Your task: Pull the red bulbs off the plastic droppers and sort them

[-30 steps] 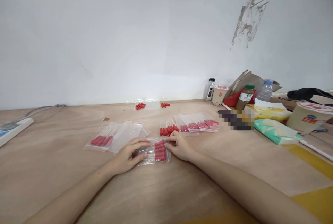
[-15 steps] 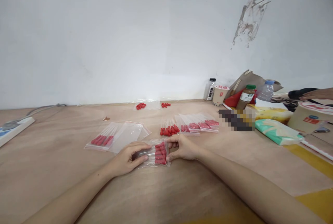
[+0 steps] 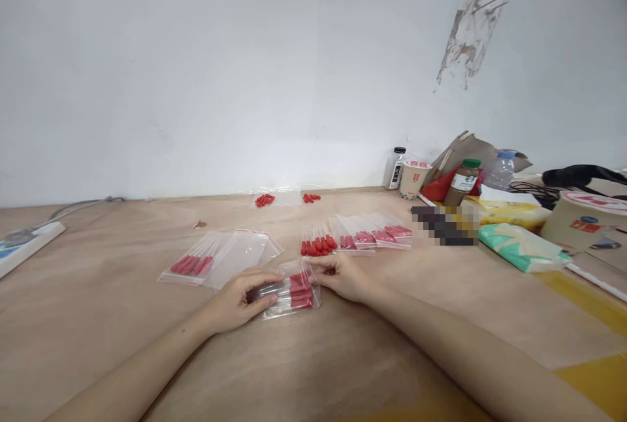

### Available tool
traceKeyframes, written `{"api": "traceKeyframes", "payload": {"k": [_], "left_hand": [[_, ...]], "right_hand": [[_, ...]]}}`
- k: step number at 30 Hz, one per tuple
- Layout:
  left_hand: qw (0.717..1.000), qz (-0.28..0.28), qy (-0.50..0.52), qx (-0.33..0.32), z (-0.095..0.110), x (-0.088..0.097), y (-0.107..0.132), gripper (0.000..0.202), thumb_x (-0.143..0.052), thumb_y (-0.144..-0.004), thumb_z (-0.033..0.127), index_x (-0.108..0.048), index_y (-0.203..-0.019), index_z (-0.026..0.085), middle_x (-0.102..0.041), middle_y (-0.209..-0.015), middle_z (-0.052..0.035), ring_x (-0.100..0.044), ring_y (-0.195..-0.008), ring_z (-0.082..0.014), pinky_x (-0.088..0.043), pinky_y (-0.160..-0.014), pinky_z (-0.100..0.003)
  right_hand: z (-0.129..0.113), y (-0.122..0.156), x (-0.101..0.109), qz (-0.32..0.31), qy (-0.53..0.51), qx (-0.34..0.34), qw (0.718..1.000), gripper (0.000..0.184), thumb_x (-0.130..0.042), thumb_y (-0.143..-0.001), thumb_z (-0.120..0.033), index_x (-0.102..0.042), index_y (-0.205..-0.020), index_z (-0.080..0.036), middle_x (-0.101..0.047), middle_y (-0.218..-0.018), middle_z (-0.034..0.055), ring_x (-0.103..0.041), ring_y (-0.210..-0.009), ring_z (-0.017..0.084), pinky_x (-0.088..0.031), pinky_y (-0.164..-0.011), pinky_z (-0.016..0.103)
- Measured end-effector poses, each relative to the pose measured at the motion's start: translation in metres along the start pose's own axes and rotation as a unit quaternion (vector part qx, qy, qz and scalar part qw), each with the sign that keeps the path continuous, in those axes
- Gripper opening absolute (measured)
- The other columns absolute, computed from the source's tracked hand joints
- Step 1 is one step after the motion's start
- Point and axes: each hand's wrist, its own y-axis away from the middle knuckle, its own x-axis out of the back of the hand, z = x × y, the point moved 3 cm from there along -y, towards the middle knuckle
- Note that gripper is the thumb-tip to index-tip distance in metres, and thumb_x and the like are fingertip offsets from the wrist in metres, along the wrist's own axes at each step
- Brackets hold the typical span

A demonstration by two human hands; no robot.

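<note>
A clear plastic bag (image 3: 284, 308) with several red-tipped sticks (image 3: 300, 290) inside lies on the table, its red ends towards the right. My left hand (image 3: 240, 299) curls around the bag's left end, thumb and fingers closed on the pale sticks. At the upper right corner, the fingers of my right hand (image 3: 343, 275) pinch the bag's edge. Just beyond sits a loose bundle of red-tipped sticks (image 3: 318, 245). Filled bags (image 3: 375, 238) overlap to the right of it. Left of them, another filled bag (image 3: 191, 264) lies beside flat bags (image 3: 240, 255).
Small red pieces (image 3: 265, 200) lie on plastic by the wall. A power strip (image 3: 34, 245) is at the far left. On the right stand a lidded cup (image 3: 414, 180), a green-capped bottle (image 3: 463, 181), a tissue pack (image 3: 524, 249) and a larger cup (image 3: 578, 219).
My right hand has shifted slightly left and up along the bag's edge, its thumb now nearer the fingers. Another person's hand at the far right has left the view.
</note>
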Motion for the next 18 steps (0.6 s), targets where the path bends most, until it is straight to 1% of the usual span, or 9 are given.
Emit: {"api": "traceKeyframes", "payload": {"k": [3,7,8,9,11,13,14,16,18], "left_hand": [[1.000,0.002,0.000,0.002,0.001,0.000,0.000,0.032,-0.052,-0.084,0.034,-0.059,-0.113,0.023,-0.063,-0.111,-0.0046,-0.058,-0.101,-0.0181,-0.046,-0.087,-0.029],[1.000,0.005,-0.007,-0.007,0.002,0.000,0.000,0.030,-0.051,-0.085,0.034,-0.060,-0.111,0.022,-0.064,-0.109,-0.0053,-0.058,-0.099,-0.0182,-0.047,-0.086,-0.030],[1.000,0.006,-0.010,-0.010,0.002,0.000,0.000,0.030,-0.051,-0.085,0.034,-0.060,-0.111,0.022,-0.064,-0.108,-0.0053,-0.058,-0.099,-0.0183,-0.047,-0.086,-0.030],[1.000,0.006,-0.011,-0.013,0.002,0.000,0.000,0.029,-0.051,-0.085,0.034,-0.061,-0.110,0.022,-0.065,-0.108,-0.0052,-0.058,-0.099,-0.0184,-0.046,-0.087,-0.030],[1.000,0.005,-0.010,-0.015,0.002,0.000,0.000,0.029,-0.050,-0.086,0.034,-0.061,-0.110,0.022,-0.065,-0.108,-0.0050,-0.058,-0.099,-0.0184,-0.047,-0.087,-0.031],[1.000,0.004,-0.005,-0.015,0.002,0.000,-0.001,0.029,-0.050,-0.086,0.033,-0.061,-0.111,0.022,-0.065,-0.108,-0.0052,-0.058,-0.099,-0.0183,-0.047,-0.086,-0.031],[1.000,0.004,-0.004,-0.014,0.003,0.000,-0.001,0.029,-0.049,-0.087,0.033,-0.061,-0.111,0.022,-0.065,-0.108,-0.0052,-0.058,-0.099,-0.0183,-0.047,-0.086,-0.031],[1.000,0.005,-0.005,-0.011,0.002,0.000,-0.001,0.028,-0.048,-0.087,0.032,-0.061,-0.110,0.022,-0.065,-0.108,-0.0051,-0.058,-0.100,-0.0182,-0.047,-0.087,-0.031],[1.000,0.007,-0.007,-0.008,0.001,-0.001,-0.001,0.028,-0.047,-0.088,0.032,-0.062,-0.109,0.022,-0.065,-0.109,-0.0046,-0.058,-0.101,-0.0177,-0.046,-0.088,-0.030]], "right_hand": [[0.002,0.000,0.001,-0.025,-0.041,-0.007,0.999,0.053,-0.067,-0.070,-0.033,-0.058,-0.117,-0.013,-0.067,-0.068,-0.0003,-0.057,-0.060,0.013,-0.046,-0.067,0.028],[0.003,0.000,0.000,-0.069,-0.089,-0.026,0.993,0.073,-0.076,-0.058,-0.036,-0.053,-0.123,-0.014,-0.069,-0.074,0.0012,-0.061,-0.067,0.015,-0.047,-0.070,0.029],[0.002,0.000,0.000,-0.082,-0.097,-0.032,0.991,0.072,-0.077,-0.057,-0.035,-0.054,-0.121,-0.013,-0.069,-0.074,0.0015,-0.061,-0.067,0.015,-0.047,-0.069,0.029],[0.002,0.001,0.000,-0.093,-0.100,-0.033,0.990,0.066,-0.077,-0.057,-0.034,-0.058,-0.116,-0.012,-0.068,-0.073,0.0017,-0.061,-0.067,0.015,-0.047,-0.068,0.028],[0.001,0.001,0.001,-0.119,-0.090,-0.022,0.989,0.045,-0.073,-0.063,-0.032,-0.065,-0.103,-0.011,-0.066,-0.073,0.0019,-0.059,-0.066,0.014,-0.046,-0.065,0.026],[0.000,0.000,0.001,-0.141,-0.062,-0.001,0.988,0.032,-0.067,-0.069,-0.027,-0.067,-0.098,-0.012,-0.064,-0.074,0.0015,-0.057,-0.065,0.012,-0.045,-0.064,0.024],[-0.001,0.000,0.002,-0.138,-0.042,0.011,0.990,0.030,-0.066,-0.070,-0.024,-0.067,-0.098,-0.013,-0.063,-0.075,0.0012,-0.055,-0.065,0.011,-0.044,-0.063,0.023],[-0.004,0.000,0.004,-0.103,0.008,0.047,0.994,0.030,-0.067,-0.069,-0.021,-0.067,-0.098,-0.016,-0.062,-0.082,0.0020,-0.055,-0.068,0.011,-0.045,-0.065,0.023],[-0.010,0.000,0.005,-0.069,0.063,0.102,0.990,0.030,-0.068,-0.068,-0.020,-0.068,-0.098,-0.018,-0.061,-0.092,0.0041,-0.056,-0.077,0.013,-0.045,-0.071,0.025]]}}
